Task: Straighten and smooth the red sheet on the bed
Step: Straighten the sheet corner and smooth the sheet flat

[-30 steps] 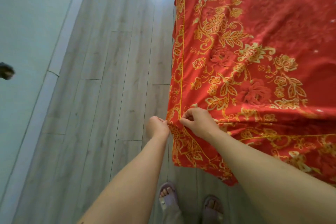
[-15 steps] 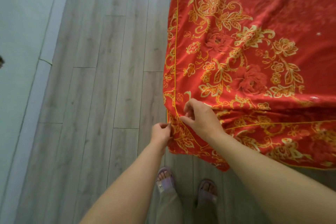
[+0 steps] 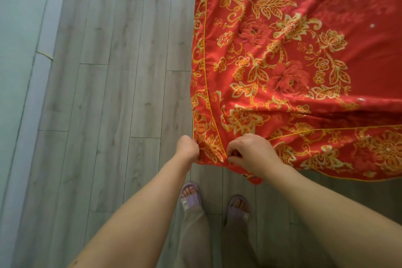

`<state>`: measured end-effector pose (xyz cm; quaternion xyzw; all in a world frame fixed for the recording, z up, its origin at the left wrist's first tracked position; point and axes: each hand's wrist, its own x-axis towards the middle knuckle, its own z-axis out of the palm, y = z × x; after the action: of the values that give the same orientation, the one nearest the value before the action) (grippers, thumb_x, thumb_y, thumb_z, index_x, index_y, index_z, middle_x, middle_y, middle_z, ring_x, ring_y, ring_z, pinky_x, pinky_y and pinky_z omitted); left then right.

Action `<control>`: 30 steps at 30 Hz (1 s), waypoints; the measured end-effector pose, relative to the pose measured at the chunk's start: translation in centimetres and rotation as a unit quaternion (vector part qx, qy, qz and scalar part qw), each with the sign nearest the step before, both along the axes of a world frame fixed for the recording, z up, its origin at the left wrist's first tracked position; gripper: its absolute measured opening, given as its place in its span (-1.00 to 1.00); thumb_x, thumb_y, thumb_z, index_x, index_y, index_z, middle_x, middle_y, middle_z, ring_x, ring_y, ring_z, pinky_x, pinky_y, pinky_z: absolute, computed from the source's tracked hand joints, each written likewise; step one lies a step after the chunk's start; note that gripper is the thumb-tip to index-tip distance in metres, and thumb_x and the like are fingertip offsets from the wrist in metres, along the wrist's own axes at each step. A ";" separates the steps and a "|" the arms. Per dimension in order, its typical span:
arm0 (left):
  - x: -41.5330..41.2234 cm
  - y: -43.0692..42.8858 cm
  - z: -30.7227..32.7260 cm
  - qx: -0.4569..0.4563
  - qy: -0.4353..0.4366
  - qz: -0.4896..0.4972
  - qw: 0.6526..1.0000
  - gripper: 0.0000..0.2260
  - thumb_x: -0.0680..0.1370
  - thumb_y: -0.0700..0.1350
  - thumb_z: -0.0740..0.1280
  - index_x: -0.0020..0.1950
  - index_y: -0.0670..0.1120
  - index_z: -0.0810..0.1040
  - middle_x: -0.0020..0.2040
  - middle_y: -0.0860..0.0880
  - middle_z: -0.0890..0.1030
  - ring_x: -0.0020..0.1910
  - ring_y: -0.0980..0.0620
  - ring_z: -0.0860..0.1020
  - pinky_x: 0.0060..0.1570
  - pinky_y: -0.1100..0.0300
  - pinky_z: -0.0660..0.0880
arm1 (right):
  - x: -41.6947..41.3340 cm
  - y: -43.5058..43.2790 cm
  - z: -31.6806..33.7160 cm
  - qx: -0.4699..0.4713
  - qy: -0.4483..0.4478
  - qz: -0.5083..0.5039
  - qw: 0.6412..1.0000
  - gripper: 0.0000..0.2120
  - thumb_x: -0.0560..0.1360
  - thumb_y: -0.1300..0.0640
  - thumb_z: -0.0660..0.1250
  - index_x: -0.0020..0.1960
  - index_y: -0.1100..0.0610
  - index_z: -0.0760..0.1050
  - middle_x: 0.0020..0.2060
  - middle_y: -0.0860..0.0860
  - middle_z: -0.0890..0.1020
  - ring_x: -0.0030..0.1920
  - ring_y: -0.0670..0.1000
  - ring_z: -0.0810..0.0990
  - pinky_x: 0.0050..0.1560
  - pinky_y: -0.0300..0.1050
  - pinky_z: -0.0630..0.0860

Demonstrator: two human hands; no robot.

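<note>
Grey plank floor [image 3: 113, 98] runs beside the bed, my purple slippers [image 3: 191, 197] below. The red sheet [image 3: 304, 50] drapes its corner, pinched by my left hand [image 3: 187, 146] and right hand [image 3: 250, 151].

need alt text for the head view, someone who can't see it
Seen from above, both hands grip the near corner of a red sheet with gold flowers, the left hand at its hanging edge and the right hand beside it. A crease crosses the sheet near the bed's edge. Below are grey floor planks and two feet in lilac sandals.
</note>
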<state>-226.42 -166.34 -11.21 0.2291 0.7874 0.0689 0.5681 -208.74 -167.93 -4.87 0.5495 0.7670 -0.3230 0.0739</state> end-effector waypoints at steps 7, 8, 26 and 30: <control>0.3 -1.2 0.1 -0.026 -0.083 0.150 0.985 -0.74 0.62 -0.06 0.16 -0.06 -0.22 0.51 -0.23 -0.14 0.58 -0.30 -0.02 0.54 -0.39 0.14 0.57 | -2.6 -1.5 -1.2 -0.016 0.052 -0.045 0.998 -0.92 0.42 0.04 0.38 -0.09 -0.01 0.60 -0.11 -0.06 0.66 -0.06 -0.03 0.58 -0.12 -0.13 0.51; 0.5 -1.2 0.1 -0.034 -0.098 0.163 0.981 -0.73 0.61 -0.02 0.18 -0.06 -0.21 0.51 -0.25 -0.13 0.58 -0.30 -0.02 0.55 -0.48 0.19 0.53 | -2.6 -1.5 -1.3 -0.015 0.051 -0.049 0.997 -0.91 0.42 0.04 0.38 -0.08 -0.01 0.61 -0.10 -0.07 0.66 -0.06 -0.03 0.58 -0.12 -0.14 0.50; 5.8 7.5 4.6 0.462 0.187 -0.432 0.752 -0.51 0.59 -0.02 0.19 0.50 0.03 0.15 0.55 -0.07 0.16 0.54 -0.08 0.09 0.49 -0.09 0.02 | 6.9 -2.5 0.1 0.114 -0.017 -0.269 0.956 -0.83 0.43 0.26 0.32 -0.04 0.05 0.46 -0.07 -0.06 0.54 -0.02 -0.02 0.50 -0.08 -0.11 0.51; 8.7 8.0 2.6 0.349 0.213 -0.550 0.728 -0.52 0.59 0.16 0.07 0.50 0.20 0.05 0.59 -0.02 -0.04 0.56 -0.15 -0.11 0.47 -0.22 -0.14 | 12.7 -5.2 0.0 0.093 -0.132 -0.339 0.927 -0.76 0.35 0.26 0.40 -0.06 0.06 0.42 -0.10 0.01 0.50 -0.04 0.09 0.50 -0.05 0.01 0.49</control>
<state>-217.77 -158.36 -8.57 0.8129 0.5444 -0.0369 0.2036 -196.01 -173.15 -4.85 0.8187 0.5450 -0.1807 0.0089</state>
